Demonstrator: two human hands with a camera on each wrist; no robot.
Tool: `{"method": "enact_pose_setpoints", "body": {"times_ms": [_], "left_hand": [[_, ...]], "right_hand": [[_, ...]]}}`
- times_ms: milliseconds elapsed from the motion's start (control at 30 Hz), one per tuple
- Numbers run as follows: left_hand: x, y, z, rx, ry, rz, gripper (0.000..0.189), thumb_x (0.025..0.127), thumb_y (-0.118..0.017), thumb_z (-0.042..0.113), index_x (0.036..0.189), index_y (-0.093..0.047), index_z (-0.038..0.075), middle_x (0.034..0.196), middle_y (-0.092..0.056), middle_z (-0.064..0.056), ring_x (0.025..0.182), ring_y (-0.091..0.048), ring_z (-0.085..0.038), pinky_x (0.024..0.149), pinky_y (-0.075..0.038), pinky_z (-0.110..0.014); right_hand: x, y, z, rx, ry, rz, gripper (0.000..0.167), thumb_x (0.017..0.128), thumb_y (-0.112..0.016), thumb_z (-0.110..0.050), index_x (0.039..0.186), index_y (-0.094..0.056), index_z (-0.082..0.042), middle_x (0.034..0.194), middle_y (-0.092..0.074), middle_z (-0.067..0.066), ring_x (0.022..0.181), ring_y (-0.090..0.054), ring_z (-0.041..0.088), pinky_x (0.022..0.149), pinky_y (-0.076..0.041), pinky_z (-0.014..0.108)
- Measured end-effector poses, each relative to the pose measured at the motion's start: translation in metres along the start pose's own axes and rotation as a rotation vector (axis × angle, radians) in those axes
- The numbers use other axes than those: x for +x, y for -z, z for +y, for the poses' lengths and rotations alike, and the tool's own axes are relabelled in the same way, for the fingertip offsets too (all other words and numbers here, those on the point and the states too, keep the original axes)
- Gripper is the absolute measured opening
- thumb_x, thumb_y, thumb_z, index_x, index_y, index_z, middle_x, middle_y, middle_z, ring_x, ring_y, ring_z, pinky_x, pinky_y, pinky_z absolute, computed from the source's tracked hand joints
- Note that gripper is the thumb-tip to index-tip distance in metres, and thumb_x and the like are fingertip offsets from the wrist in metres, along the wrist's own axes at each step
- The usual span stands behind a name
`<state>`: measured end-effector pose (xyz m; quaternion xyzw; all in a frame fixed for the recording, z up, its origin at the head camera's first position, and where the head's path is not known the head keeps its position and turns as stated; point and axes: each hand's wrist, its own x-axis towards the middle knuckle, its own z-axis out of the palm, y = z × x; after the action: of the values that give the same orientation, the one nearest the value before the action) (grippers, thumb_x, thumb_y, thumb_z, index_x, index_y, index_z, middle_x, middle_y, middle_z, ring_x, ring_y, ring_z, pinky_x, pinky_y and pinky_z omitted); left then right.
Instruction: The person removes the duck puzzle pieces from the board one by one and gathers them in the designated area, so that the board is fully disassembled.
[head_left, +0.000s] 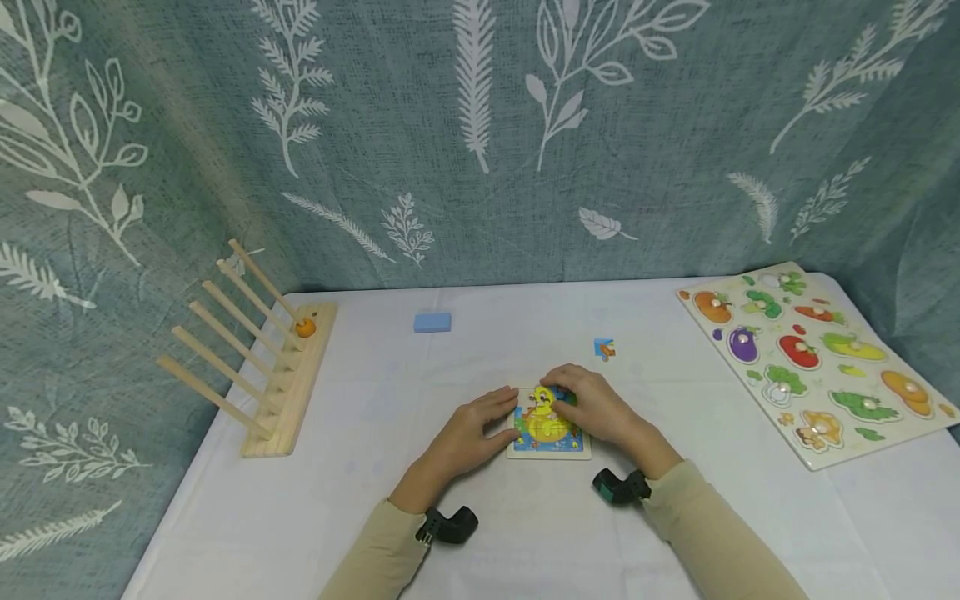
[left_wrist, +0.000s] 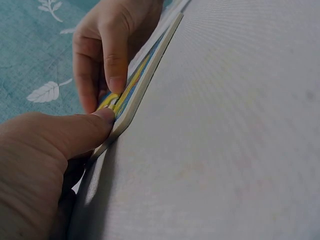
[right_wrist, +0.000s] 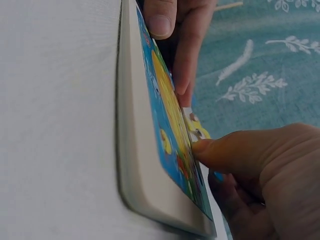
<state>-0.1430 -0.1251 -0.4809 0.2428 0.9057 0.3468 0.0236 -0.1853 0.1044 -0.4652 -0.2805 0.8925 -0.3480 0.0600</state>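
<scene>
- Your beige sleeves (head_left: 378,546) lie nearest.
- Your left hand (head_left: 467,432) rests, fingers fairly straight, against the duck puzzle (head_left: 549,432) lying on the white table (head_left: 285,525).
- Your right hand (head_left: 596,407) pinches a puzzle piece (right_wrist: 195,123) over it.

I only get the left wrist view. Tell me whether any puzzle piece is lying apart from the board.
Observer: One is: the head view shows a small blue-and-orange puzzle piece on the table, beyond the right hand and the duck puzzle.
Operator: Now give me what stands over on the left.
Observer: A wooden rack with six slanting pegs.
Operator: Next, report what lies at the far right of the table.
Observer: A vegetable puzzle board, lying face up.
</scene>
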Motion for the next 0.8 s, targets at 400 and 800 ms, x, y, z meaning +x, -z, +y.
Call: {"method": "enact_pose_setpoints", "body": {"times_ms": [400, 800], "left_hand": [[-0.001, 0.000, -0.001, -0.013, -0.037, 0.014, 0.051, 0.087, -0.069, 0.024, 0.130, -0.056, 0.000, 0.141, -0.051, -0.009, 0.133, -0.044, -0.026, 0.111, -0.038, -0.042], [-0.002, 0.001, -0.001, 0.009, -0.048, 0.020, 0.052, 0.087, -0.070, 0.023, 0.130, -0.056, 0.000, 0.140, -0.051, -0.009, 0.133, -0.045, -0.025, 0.111, -0.037, -0.039]], "right_hand": [[-0.002, 0.014, 0.009, 0.027, 0.005, 0.108, 0.031, 0.088, -0.065, -0.006, 0.119, -0.063, -0.001, 0.123, -0.061, 0.013, 0.117, -0.057, 0.029, 0.098, -0.050, 0.045], [-0.009, 0.048, 0.036, 0.016, -0.127, 0.169, 0.033, 0.090, -0.062, -0.003, 0.122, -0.060, 0.003, 0.127, -0.057, 0.020, 0.113, -0.058, 0.035, 0.096, -0.050, 0.048]]}}
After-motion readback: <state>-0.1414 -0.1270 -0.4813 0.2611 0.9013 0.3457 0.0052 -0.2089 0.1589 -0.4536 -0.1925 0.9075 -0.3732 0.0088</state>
